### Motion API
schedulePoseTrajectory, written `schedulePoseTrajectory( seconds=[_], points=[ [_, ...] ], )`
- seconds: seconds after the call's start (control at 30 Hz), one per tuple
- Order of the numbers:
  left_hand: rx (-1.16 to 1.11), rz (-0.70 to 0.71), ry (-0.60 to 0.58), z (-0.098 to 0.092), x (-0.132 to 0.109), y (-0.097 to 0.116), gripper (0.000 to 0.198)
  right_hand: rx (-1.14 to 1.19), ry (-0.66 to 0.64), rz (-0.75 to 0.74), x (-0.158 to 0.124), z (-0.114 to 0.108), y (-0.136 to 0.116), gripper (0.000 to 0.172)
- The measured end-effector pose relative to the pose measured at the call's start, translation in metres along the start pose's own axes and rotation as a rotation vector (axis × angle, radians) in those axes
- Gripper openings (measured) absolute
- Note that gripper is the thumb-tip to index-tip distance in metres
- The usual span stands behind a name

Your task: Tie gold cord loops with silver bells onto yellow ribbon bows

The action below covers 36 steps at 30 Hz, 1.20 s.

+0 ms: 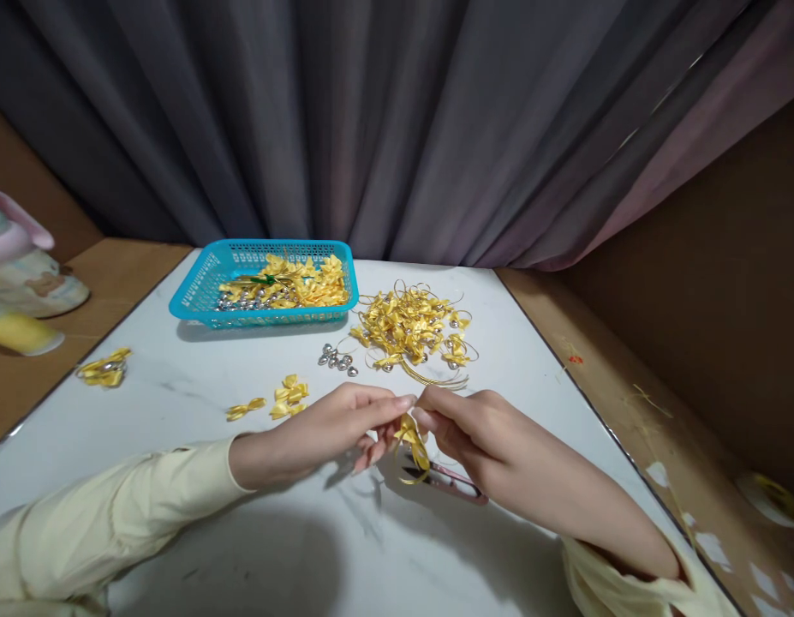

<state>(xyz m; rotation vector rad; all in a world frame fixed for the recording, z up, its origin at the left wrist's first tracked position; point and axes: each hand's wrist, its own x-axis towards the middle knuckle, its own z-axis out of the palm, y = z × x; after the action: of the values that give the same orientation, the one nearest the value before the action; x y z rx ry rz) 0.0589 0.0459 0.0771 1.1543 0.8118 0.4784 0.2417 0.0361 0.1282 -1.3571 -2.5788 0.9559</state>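
Observation:
A yellow ribbon bow (pixel 414 446) with a loop of gold cord hangs between my two hands above the white tabletop. My left hand (pixel 364 420) pinches at its upper end with thumb and index finger, the other fingers curled below. Closed beside it, my right hand (pixel 464 424) pinches the same spot from the right. Fingertips hide the exact point they grip. Under the bow and my right hand lies a dark and pink tool (pixel 454 482), partly covered. Just beyond my hands are loose gold cords (pixel 435 377) and a heap of finished-looking yellow bows (pixel 406 321) with cord loops.
A blue basket (pixel 207 300) holds yellow bows and silver beads. Several silver beads (pixel 337 360) lie beside it. Loose bows (pixel 289 398) lie left of my hands, with a small bundle (pixel 106 367) farther left. A bottle (pixel 40 278) stands at far left; a curtain (pixel 371 120) hangs behind.

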Motion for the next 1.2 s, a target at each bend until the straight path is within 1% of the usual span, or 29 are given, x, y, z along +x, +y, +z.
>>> schedulePoseTrajectory(
  seconds=[0.07,0.1,0.17,0.23,0.27,0.33,0.4,0.43,0.53,0.6,0.67,0.73,0.8,0.87,0.9,0.93,0.97,1.03,1.07,1.1,1.13,1.2],
  points=[
    [-0.004,-0.009,0.012,0.001,0.002,-0.003,0.039,0.022,-0.005,-0.005,0.000,0.000,-0.001,0.016],
    [0.031,0.008,0.040,0.001,0.002,-0.004,0.040,0.031,-0.006,-0.006,0.000,0.000,-0.002,0.017],
    [0.159,0.106,0.126,-0.001,0.002,-0.005,0.035,0.057,-0.001,-0.007,0.000,-0.001,-0.003,0.020],
    [0.289,0.241,0.183,-0.005,0.001,-0.002,0.023,0.094,0.009,-0.012,0.000,-0.002,-0.003,0.023],
    [0.341,0.301,0.174,-0.007,0.000,0.000,0.018,0.112,0.015,-0.018,0.001,-0.002,-0.003,0.024],
    [0.420,0.387,0.082,-0.011,-0.002,0.003,0.016,0.135,0.029,-0.035,0.001,-0.003,-0.002,0.023],
    [0.468,0.438,-0.011,-0.012,-0.004,0.006,0.015,0.142,0.041,-0.048,0.001,-0.003,-0.002,0.020],
    [0.476,0.449,-0.038,-0.012,-0.004,0.006,0.015,0.143,0.044,-0.051,0.001,-0.003,-0.002,0.019],
    [0.425,0.406,-0.039,-0.009,-0.003,0.004,0.014,0.138,0.045,-0.052,0.001,-0.002,-0.001,0.019],
    [0.327,0.332,-0.032,-0.007,-0.001,0.003,0.012,0.121,0.055,-0.077,0.003,0.000,0.000,0.018],
    [0.177,0.233,-0.030,-0.006,0.001,0.001,0.010,0.068,0.087,-0.084,0.007,0.003,0.005,0.016],
    [-0.001,0.124,-0.039,-0.006,0.003,0.000,0.012,-0.037,0.167,-0.068,0.011,0.003,0.013,0.014],
    [-0.170,0.024,-0.057,-0.007,0.005,-0.001,0.015,-0.186,0.296,-0.068,0.012,0.002,0.025,0.012],
    [-0.296,-0.034,-0.071,-0.008,0.006,-0.002,0.016,-0.336,0.419,-0.087,0.007,0.002,0.037,0.012],
    [-0.343,-0.048,-0.072,-0.008,0.007,-0.003,0.017,-0.395,0.460,-0.082,0.001,0.004,0.042,0.013],
    [-0.378,-0.052,-0.068,-0.008,0.008,-0.003,0.017,-0.428,0.460,-0.060,-0.006,0.007,0.046,0.013],
    [-0.402,-0.052,-0.059,-0.008,0.008,-0.004,0.017,-0.430,0.421,-0.039,-0.014,0.012,0.050,0.012],
    [-0.427,-0.058,-0.047,-0.009,0.010,-0.005,0.019,-0.385,0.267,-0.010,-0.030,0.028,0.053,0.012],
    [-0.431,-0.061,-0.047,-0.010,0.011,-0.006,0.020,-0.369,0.190,-0.032,-0.037,0.039,0.054,0.012],
    [-0.430,-0.061,-0.049,-0.011,0.011,-0.007,0.020,-0.371,0.165,-0.046,-0.042,0.051,0.054,0.009],
    [-0.428,-0.057,-0.051,-0.011,0.012,-0.009,0.021,-0.407,0.168,-0.057,-0.045,0.064,0.054,0.010],
    [-0.410,-0.039,-0.054,-0.012,0.012,-0.011,0.022,-0.541,0.280,-0.078,-0.047,0.088,0.055,0.017]
  ],
)
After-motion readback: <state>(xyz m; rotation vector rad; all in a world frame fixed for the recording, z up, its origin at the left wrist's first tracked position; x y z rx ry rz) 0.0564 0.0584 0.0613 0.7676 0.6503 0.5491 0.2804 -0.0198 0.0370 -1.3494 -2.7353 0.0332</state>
